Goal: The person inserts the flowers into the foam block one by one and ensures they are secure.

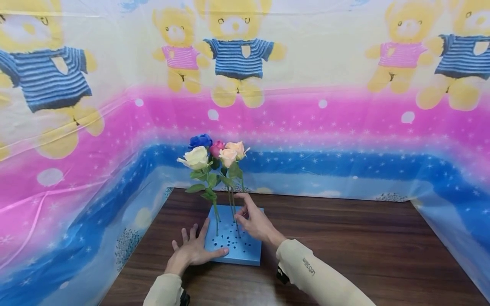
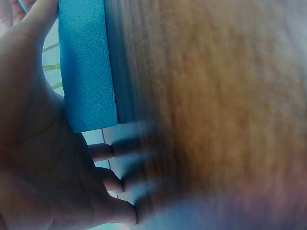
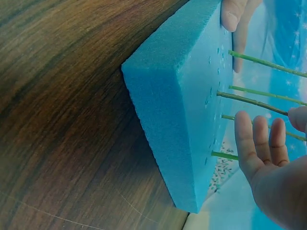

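A blue foam block (image 1: 233, 256) with several dark holes in its top lies on the table. Artificial roses stand in it: a white rose (image 1: 196, 158), a blue rose (image 1: 200, 140), a pink rose (image 1: 217, 148) and two peach roses (image 1: 228, 157). My left hand (image 1: 194, 250) rests spread against the block's left side, its thumb over the front corner; the left wrist view shows the foam edge (image 2: 88, 67) beside the palm. My right hand (image 1: 255, 220) pinches a peach rose's stem (image 3: 254, 102) between thumb and forefinger, the other fingers extended. That stem's lower end meets the block.
The dark wood table (image 1: 344, 242) extends right of the block. A curtain (image 1: 298, 123) printed with bears surrounds its back and sides. Other green stems (image 3: 268, 64) rise close to the right hand.
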The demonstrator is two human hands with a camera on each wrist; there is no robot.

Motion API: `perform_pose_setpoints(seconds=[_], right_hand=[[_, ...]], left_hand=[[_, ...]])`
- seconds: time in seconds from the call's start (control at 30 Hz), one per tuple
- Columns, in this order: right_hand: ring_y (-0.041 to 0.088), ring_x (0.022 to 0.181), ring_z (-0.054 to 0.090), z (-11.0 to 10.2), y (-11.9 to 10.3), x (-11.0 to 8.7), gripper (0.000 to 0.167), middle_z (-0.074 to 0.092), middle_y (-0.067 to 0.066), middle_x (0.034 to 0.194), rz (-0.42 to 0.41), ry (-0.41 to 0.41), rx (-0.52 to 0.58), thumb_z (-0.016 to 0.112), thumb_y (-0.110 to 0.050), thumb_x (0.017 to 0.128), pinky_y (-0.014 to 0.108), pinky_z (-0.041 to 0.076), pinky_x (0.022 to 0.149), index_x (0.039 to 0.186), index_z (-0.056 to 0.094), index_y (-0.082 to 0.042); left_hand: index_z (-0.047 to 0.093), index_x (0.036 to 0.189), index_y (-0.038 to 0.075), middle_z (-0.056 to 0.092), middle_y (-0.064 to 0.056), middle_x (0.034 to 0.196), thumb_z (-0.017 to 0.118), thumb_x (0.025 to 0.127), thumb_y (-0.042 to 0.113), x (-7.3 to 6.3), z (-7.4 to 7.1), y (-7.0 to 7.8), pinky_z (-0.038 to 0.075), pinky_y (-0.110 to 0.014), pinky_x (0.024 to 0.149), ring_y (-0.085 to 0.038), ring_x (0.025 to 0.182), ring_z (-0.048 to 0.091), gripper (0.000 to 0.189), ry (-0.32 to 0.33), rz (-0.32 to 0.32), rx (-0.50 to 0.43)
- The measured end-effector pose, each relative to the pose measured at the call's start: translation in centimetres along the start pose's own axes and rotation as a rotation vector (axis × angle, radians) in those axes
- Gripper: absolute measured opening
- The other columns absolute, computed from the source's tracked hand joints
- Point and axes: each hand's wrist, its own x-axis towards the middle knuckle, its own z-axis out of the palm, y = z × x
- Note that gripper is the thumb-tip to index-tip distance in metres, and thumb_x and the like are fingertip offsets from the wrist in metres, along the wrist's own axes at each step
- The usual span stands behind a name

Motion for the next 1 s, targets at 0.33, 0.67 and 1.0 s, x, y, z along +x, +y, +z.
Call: perform_pose_setpoints(seconds=[0.33,0.67,1.0], right_hand=[[0.035,0.089,0.076,-0.2,0.0,-0.2,0.054,0.074,0.013,0.111,0.037,0.017,-0.009,0.067,-0.014,0.114,0.045,0.067,0.073,0.163,0.045,-0.019],[0.027,0.105,0.074,-1.5,-0.8,-0.8,0.062,0.066,0.019,0.135,0.086,0.003,0.100,0.076,-0.024,0.110,0.051,0.068,0.082,0.164,0.047,-0.024],[0.028,0.115,0.075,-3.7,-0.6,-1.9,0.086,0.055,0.023,0.160,0.116,-0.044,0.215,0.081,-0.033,0.106,0.048,0.069,0.083,0.176,0.032,-0.027]], left_hand=[[0.007,0.182,0.023,0.009,-0.036,0.181,0.072,0.082,0.092,0.0,0.1,0.0,-0.001,-0.094,0.117,-0.068,0.163,-0.006,0.137,-0.009,0.005,-0.008],[0.003,0.182,0.024,0.007,-0.037,0.181,0.072,0.082,0.093,0.2,0.1,-0.3,-0.004,-0.094,0.116,-0.069,0.162,-0.009,0.140,-0.014,-0.002,-0.012],[0.003,0.182,0.023,0.006,-0.037,0.181,0.072,0.082,0.092,0.3,0.0,-0.2,-0.005,-0.094,0.116,-0.069,0.162,-0.009,0.139,-0.017,0.002,-0.024]])
